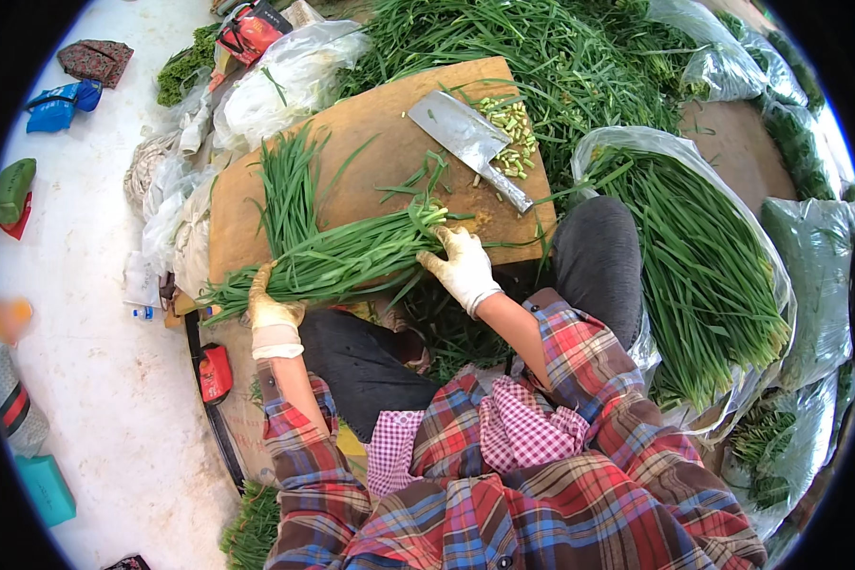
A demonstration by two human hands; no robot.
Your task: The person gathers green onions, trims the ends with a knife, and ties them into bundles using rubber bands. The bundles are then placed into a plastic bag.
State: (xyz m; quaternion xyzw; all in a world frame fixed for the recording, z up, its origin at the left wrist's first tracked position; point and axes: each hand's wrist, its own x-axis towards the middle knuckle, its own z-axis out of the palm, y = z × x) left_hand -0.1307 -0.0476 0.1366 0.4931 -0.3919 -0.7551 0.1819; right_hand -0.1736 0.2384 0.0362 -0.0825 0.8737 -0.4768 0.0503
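A bundle of long green garlic chives (349,256) lies slantwise over the near edge of a wooden cutting board (370,164). My left hand (274,306), in a pale work glove, grips its leafy end at the board's lower left. At the pale stem end is my right hand (463,267), also gloved, its thumb and fingers around the stems. Behind the bundle, a smaller bunch of chives (288,189) rests on the board. A cleaver (463,132) lies flat at the upper right of the board beside a pile of cut stem ends (516,135).
Loose chives (541,57) are heaped beyond the board. To the right stands an open plastic bag (780,285) full of chives, with more filled bags (812,285) farther out. Crumpled plastic bags (278,78) and a red package (215,373) lie on the left.
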